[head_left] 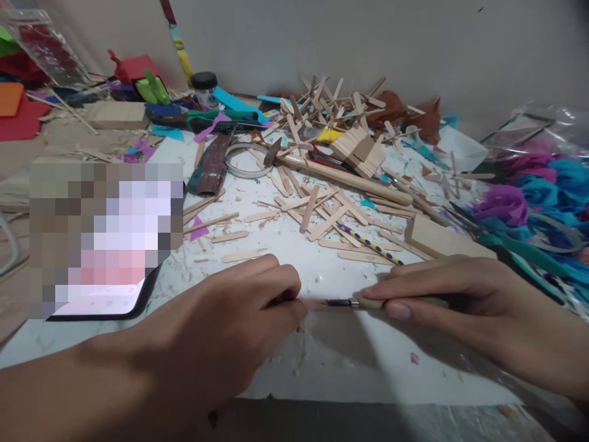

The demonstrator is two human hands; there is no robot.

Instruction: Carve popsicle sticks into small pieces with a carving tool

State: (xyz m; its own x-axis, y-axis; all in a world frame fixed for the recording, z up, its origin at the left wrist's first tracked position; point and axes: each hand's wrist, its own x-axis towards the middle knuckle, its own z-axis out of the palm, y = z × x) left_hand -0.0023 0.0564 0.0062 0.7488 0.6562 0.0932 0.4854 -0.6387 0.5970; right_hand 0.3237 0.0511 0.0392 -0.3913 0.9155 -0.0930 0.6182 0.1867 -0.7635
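Observation:
My right hand (453, 307) is closed round a craft knife (363, 302), whose dark blade points left and lies low over the white work surface (294, 252). My left hand (239, 313) is closed in a pinch just left of the blade tip, pressing down a thin wooden stick (315, 302) that is mostly hidden under the fingers. The blade tip meets that stick between the two hands.
A phone (99, 304) lies at the left. Several loose wooden sticks (317, 209), a hammer (343, 176), a dotted pencil (370, 245), a wooden block (442, 240) and a tape ring (246, 159) lie beyond the hands. Paper flowers in plastic (538, 196) fill the right side.

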